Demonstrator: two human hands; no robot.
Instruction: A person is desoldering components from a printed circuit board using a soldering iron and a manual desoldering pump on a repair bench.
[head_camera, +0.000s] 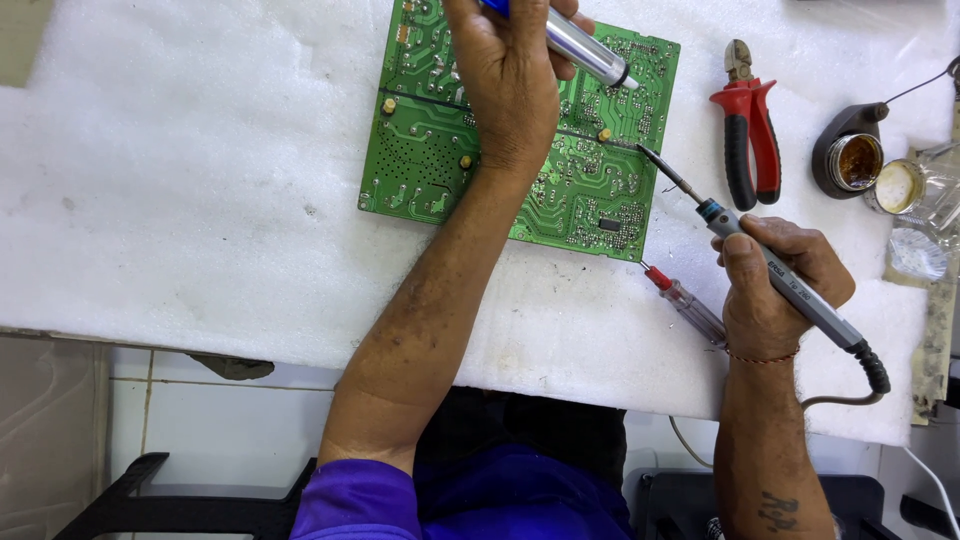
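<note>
A green circuit board (430, 150) lies solder side up on a white foam sheet (180, 200). My left hand (510, 85) rests over the board's middle and grips a silver and blue desoldering pump (585, 48), its tip pointing right. My right hand (775, 290) holds a grey soldering iron (790, 285) like a pen. The iron's dark tip (655, 162) hovers at the board's right edge.
Red-handled cutters (748, 125) lie right of the board. A clear-handled red screwdriver (685, 300) lies by my right hand. A dark flux pot (850, 158) and glass jars (915, 190) stand at the far right. The iron's cable (850, 395) hangs off the bench's front edge.
</note>
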